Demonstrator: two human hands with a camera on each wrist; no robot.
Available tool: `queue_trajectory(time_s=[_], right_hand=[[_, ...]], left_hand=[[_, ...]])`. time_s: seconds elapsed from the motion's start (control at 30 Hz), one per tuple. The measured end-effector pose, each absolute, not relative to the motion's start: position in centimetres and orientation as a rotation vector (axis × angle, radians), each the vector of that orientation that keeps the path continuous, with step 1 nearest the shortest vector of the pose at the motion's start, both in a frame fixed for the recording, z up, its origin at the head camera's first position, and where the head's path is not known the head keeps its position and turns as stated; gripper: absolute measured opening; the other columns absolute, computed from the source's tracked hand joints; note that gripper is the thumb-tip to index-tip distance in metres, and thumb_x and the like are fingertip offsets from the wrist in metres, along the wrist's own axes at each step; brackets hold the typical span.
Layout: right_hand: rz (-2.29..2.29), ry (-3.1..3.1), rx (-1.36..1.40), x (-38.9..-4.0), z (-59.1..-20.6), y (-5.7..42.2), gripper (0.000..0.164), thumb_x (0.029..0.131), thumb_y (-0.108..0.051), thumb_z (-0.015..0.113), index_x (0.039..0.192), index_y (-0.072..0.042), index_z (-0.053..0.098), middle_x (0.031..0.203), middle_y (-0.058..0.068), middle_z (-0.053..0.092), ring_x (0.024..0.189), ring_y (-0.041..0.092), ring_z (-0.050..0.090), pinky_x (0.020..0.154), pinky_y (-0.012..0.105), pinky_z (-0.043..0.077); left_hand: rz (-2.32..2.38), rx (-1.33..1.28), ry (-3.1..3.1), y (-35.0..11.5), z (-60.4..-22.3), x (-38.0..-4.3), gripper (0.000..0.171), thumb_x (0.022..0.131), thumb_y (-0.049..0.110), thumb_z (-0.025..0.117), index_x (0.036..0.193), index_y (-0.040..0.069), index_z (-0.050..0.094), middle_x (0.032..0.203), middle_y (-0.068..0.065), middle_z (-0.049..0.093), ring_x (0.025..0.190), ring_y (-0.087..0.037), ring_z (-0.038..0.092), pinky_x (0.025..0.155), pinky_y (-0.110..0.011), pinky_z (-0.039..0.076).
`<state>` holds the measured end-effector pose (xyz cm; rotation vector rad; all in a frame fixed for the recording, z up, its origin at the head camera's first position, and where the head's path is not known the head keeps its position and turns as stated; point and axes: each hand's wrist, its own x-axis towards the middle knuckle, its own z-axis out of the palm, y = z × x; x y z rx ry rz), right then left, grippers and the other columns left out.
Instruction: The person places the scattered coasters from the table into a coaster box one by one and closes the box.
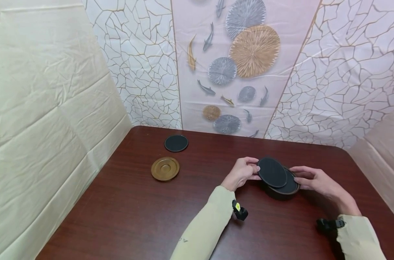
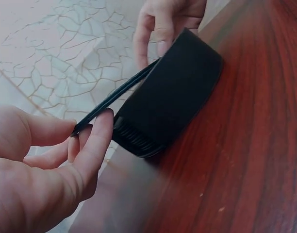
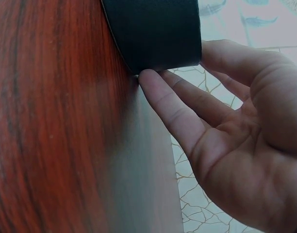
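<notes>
My left hand (image 1: 240, 173) pinches the edge of a round black coaster (image 1: 272, 172) between thumb and fingers. The coaster is tilted over a round black coaster holder (image 1: 279, 195) on the table's right side. In the left wrist view the coaster (image 2: 102, 106) slopes up from my fingers onto the holder's rim. Another black coaster (image 1: 292, 185) lies inside the holder, partly covered. From the other side my right hand (image 1: 320, 181) grips the holder, thumb at its rim. The right wrist view has the holder's smooth side wall (image 3: 158, 36) against my fingertips (image 3: 148, 77).
Far left on the dark red wooden table (image 1: 135, 213) lies another round black coaster (image 1: 176, 143). A brown round lid-like disc with concentric rings (image 1: 165, 169) lies just nearer. Patterned cloth (image 1: 145, 72) hangs behind the table, and plain cloth (image 1: 54, 108) along the left side.
</notes>
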<state>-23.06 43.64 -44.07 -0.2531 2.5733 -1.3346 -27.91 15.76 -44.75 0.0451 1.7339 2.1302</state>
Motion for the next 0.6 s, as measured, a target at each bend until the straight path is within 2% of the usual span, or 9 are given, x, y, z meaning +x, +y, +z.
queue_trajectory(time_s=[0.13, 0.37, 0.6], right_hand=[[-1.342, 2.573, -0.251, -23.1, -44.2, 43.6, 0.057, 0.094, -0.021, 0.067, 0.141, 0.002, 0.045, 0.133, 0.032, 0.055, 0.098, -0.004, 0.066, 0.077, 0.028, 0.059], [-1.332, 2.58, -0.239, -23.1, -44.2, 43.5, 0.058, 0.093, -0.023, 0.068, 0.141, 0.001, 0.046, 0.133, 0.031, 0.056, 0.097, -0.002, 0.066, 0.077, 0.027, 0.059], [-1.352, 2.578, -0.222, -23.1, -44.0, 43.5, 0.057, 0.094, -0.025, 0.067, 0.14, 0.001, 0.047, 0.123, 0.017, 0.065, 0.093, 0.005, 0.069, 0.077, 0.028, 0.059]], left_hand=[[2.115, 0.043, 1.748, 16.2, -44.8, -27.7, 0.023, 0.089, -0.006, 0.064, 0.11, 0.004, 0.066, 0.092, -0.01, 0.067, 0.079, -0.022, 0.07, 0.071, -0.042, 0.06], [2.074, 0.031, 1.837, 16.9, -44.6, -27.2, 0.019, 0.088, -0.004, 0.066, 0.106, 0.003, 0.068, 0.084, -0.007, 0.066, 0.069, -0.016, 0.065, 0.065, -0.037, 0.06], [2.012, 0.016, 1.894, 17.2, -44.3, -27.4, 0.019, 0.088, -0.003, 0.067, 0.105, 0.006, 0.069, 0.086, -0.007, 0.067, 0.07, -0.016, 0.065, 0.065, -0.035, 0.06]])
